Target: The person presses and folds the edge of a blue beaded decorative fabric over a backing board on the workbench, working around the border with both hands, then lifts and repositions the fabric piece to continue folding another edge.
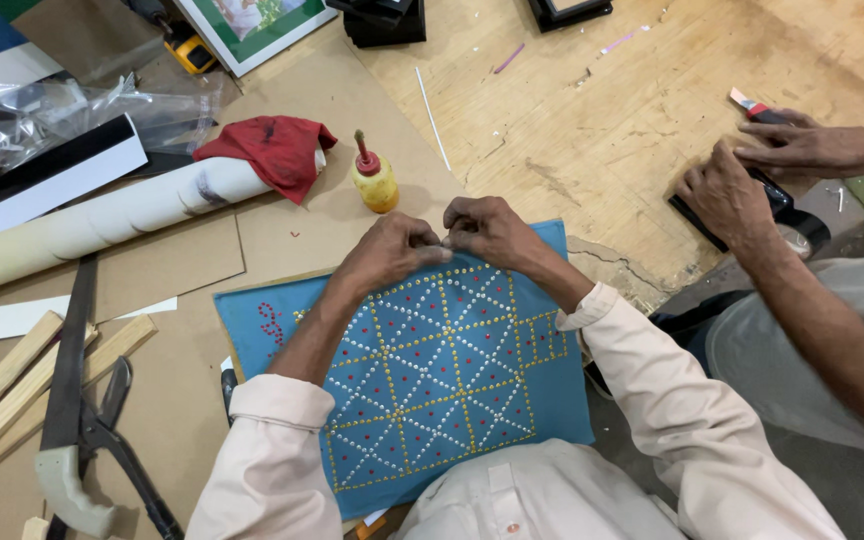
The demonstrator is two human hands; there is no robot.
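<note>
Both hands pinch the top edge of the blue beaded cloth (442,370)
My left hand (387,255) and right hand (492,232) meet mid-frame; it looks soft, limp, best gripped at its edges

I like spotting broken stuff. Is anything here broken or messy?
Yes. The wooden tabletop is gouged and chipped, with a broken edge right of the blue beaded cloth. Small scraps lie scattered on it too.

1. A pale pinkish-cream long-sleeved shirt covers the torso.
2. Both sleeves are rolled back into thick cuffs on the forearms.
3. The left hand (384,253) and right hand (490,232) are bare.
</note>
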